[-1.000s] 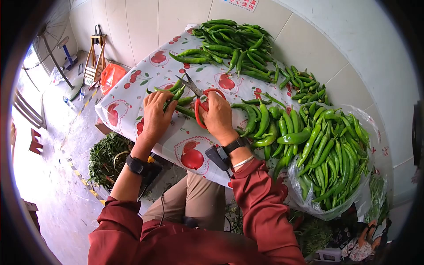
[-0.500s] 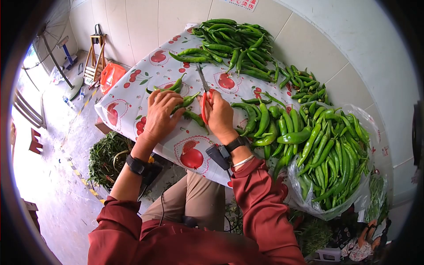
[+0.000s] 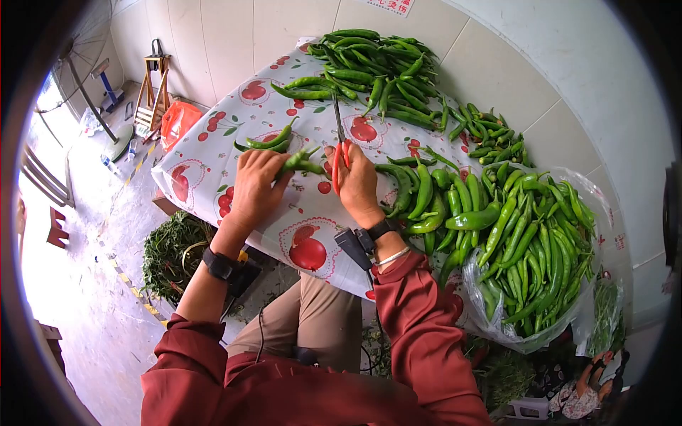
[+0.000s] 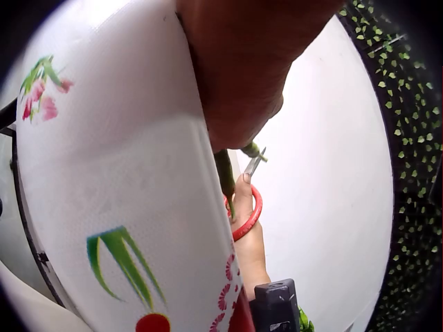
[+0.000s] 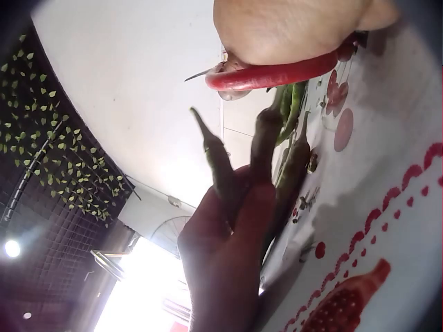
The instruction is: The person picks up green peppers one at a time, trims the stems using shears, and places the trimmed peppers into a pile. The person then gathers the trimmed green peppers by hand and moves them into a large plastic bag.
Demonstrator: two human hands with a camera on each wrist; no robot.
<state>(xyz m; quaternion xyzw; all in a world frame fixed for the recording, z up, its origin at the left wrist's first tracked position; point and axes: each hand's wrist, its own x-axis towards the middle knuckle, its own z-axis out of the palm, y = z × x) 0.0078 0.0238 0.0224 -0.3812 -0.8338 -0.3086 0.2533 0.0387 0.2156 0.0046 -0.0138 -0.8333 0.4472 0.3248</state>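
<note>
My left hand holds green chili peppers over the table, their stem ends pointing right toward the other hand. In the right wrist view two peppers stick up from between the thumb and fingers of that hand. My right hand grips red-handled scissors, whose blades point away toward the back of the table. The right wrist view shows a red handle loop around the fingers. Just beyond the left hand lie a few peppers on the cloth.
A fruit-patterned cloth covers the table. At the back is a large chili pile, with a smaller pile to its right. An overflowing plastic bag of peppers stands at the right. Leafy greens sit below the left edge.
The scissors have turned from pointing left at the peppers, blades apart, to pointing toward the back. The pepper that stretched between the hands now sits closer in the left hand.
</note>
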